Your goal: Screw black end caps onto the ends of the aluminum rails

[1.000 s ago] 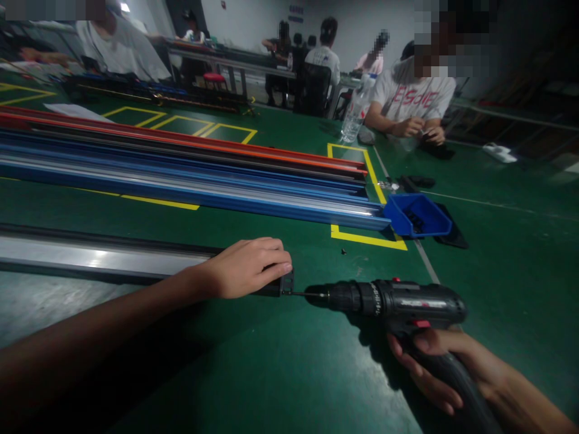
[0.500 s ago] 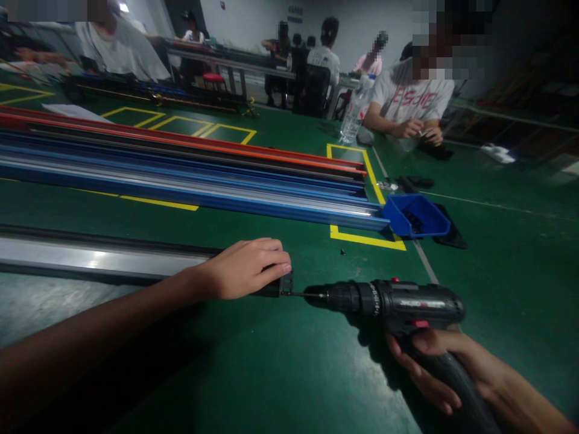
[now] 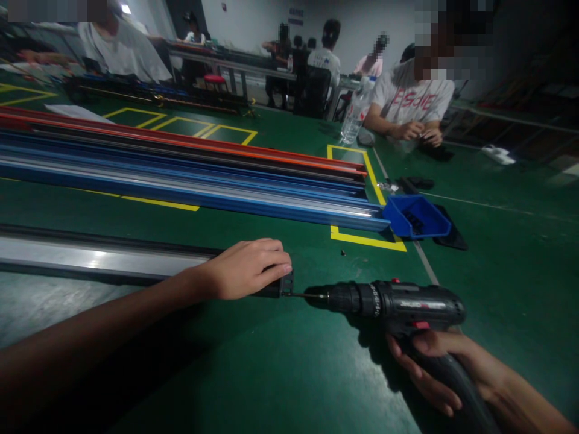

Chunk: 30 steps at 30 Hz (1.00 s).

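My left hand (image 3: 248,268) is closed over the right end of a long black-and-silver metal profile (image 3: 104,253) lying on the green table. A small black end cap (image 3: 286,283) sticks out just past its fingertips. Around the dark handle of a cordless drill (image 3: 402,301), my right hand (image 3: 434,367) is wrapped, thumb on the near side. The drill lies level, pointing left, and its thin bit (image 3: 301,295) reaches the lower corner of the end cap. Whatever sits at the bit's tip is too small to make out.
Beyond the profile lie several long blue profiles (image 3: 226,190) and an orange profile (image 3: 253,144). A blue bin (image 3: 418,217) with dark small parts stands at their right end. A tiny screw (image 3: 343,253) lies nearby. A water bottle (image 3: 354,114) and a seated person (image 3: 409,102) are across the table.
My hands, the drill and the profile hold practically the same position. Across the table, the seated person's hands have shifted slightly.
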Motion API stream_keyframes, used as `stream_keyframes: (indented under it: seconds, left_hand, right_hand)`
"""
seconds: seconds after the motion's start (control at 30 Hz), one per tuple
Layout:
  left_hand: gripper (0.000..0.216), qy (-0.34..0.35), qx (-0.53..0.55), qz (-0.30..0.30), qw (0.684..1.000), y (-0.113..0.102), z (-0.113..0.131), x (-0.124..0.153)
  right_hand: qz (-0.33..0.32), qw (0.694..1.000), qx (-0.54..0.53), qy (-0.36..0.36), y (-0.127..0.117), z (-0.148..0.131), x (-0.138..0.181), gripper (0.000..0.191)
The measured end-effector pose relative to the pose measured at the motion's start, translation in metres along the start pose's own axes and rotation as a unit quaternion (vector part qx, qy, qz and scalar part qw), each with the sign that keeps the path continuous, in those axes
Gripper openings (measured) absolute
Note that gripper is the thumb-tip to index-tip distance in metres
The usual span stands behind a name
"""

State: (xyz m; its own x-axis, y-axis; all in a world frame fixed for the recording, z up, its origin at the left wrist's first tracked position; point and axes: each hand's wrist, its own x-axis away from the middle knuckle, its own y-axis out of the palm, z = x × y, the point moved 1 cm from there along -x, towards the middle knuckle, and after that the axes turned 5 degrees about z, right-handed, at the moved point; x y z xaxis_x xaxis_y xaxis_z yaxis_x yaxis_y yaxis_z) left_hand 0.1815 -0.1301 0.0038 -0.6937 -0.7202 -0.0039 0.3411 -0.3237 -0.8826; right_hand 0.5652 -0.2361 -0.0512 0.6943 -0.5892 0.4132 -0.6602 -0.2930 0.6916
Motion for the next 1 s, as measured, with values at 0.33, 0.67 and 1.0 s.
stream_keyframes:
  seconds: [0.33, 0.67, 1.0]
  left_hand:
    - [0.040, 0.006, -0.001, 0.008, 1.000, 0.0005, -0.0010, 0.0004]
    - [0.040, 0.002, -0.004, 0.004, 1.000, 0.0003, -0.0001, 0.0004]
    - [0.040, 0.001, -0.003, 0.001, 1.000, 0.0003, 0.0014, 0.0001]
  right_hand:
    - [-0.009, 1.000, -0.003, 0.015, 0.0033, -0.0032, 0.0012, 0.030]
    - [-0.003, 1.000, -0.008, 0.009, 0.0055, -0.0035, 0.0026, 0.031]
    - [0.017, 1.000, 0.004, 0.014, 0.0046, -0.0023, 0.0021, 0.031]
